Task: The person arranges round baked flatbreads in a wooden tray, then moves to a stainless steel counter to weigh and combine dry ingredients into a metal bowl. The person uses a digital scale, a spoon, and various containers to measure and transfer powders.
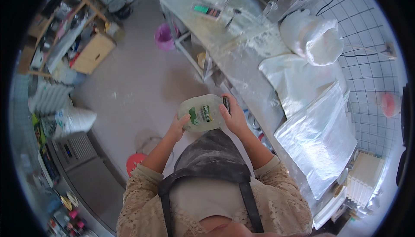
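A translucent jar [203, 112] with a green printed label lies sideways between my hands, above the floor and in front of my dark apron [212, 151]. My left hand [177, 126] grips its base end, thumb on the near side. At the other end, my right hand [234, 115] is wrapped around the dark lid [226, 104], with the thumb against the jar's shoulder. The lid sits at the jar's mouth; whether it is tight I cannot tell. The fingers under the jar are hidden.
On my right runs a long worktable [233, 54] dusted with white powder. It carries a digital scale [207, 10], an open white sack [311, 39] and flattened white sacks [317, 133]. A purple bin [166, 36] and red stool [135, 163] stand on the floor. A grey appliance [94, 178] is at left.
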{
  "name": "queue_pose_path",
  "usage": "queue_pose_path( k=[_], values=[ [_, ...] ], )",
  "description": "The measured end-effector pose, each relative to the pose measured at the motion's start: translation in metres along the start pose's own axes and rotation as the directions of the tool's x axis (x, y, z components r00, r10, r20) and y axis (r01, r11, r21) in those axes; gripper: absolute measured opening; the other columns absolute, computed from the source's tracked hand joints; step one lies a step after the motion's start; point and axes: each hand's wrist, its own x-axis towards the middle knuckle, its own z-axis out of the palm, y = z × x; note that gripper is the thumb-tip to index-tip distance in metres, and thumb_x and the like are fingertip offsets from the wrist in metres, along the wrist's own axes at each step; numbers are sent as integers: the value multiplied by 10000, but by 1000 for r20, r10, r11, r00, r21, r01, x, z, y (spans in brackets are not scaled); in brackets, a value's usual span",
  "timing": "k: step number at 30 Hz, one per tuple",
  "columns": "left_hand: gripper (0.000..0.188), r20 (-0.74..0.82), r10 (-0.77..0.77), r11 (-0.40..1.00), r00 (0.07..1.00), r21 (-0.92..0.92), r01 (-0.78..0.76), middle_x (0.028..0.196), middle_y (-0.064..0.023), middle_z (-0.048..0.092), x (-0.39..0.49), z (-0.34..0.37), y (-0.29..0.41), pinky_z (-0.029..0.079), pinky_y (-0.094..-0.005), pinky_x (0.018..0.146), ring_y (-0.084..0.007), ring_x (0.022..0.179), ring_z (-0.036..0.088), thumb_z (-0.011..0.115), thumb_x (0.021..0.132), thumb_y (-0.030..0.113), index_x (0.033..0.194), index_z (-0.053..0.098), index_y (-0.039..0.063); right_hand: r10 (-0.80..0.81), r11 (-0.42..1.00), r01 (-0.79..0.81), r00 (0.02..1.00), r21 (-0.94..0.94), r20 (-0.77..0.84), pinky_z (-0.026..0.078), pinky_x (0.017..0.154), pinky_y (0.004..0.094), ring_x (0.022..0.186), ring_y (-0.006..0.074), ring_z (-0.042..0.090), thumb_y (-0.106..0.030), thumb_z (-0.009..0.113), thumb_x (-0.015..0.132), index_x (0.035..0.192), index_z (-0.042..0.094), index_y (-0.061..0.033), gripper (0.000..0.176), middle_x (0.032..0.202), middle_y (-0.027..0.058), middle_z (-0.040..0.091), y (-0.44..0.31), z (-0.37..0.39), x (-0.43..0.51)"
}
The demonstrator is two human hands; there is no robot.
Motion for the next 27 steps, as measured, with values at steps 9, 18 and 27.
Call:
queue_pose_path(
  k=[9,18,27],
  values=[
    [643,-118,-149,989,982,-13,149,1242,-95,473,-70,-32,-126,445,-359,949,-203,1156,483,644,839,235,1372,314,90,244,962,-257,960,89,139,408,914,411,1074,357,530,-392,524,892,1237,442,-128,442,1145,166,542,93,46,-105],
    [711,52,-424,905,904,17,424,1280,-122,449,-50,4,-263,431,-371,953,-233,1156,483,646,846,260,1413,255,86,627,698,-660,751,279,207,514,626,337,946,255,581,-392,568,870,1268,424,-148,488,1122,147,531,219,3,-215],
    [572,56,-354,884,934,345,315,1292,-134,479,-26,49,-400,427,-323,926,-216,1130,522,562,933,285,1403,312,78,907,420,-846,375,329,-194,499,488,322,672,221,584,-338,671,790,1235,403,-147,554,974,121,540,414,-60,-341]
  ],
)
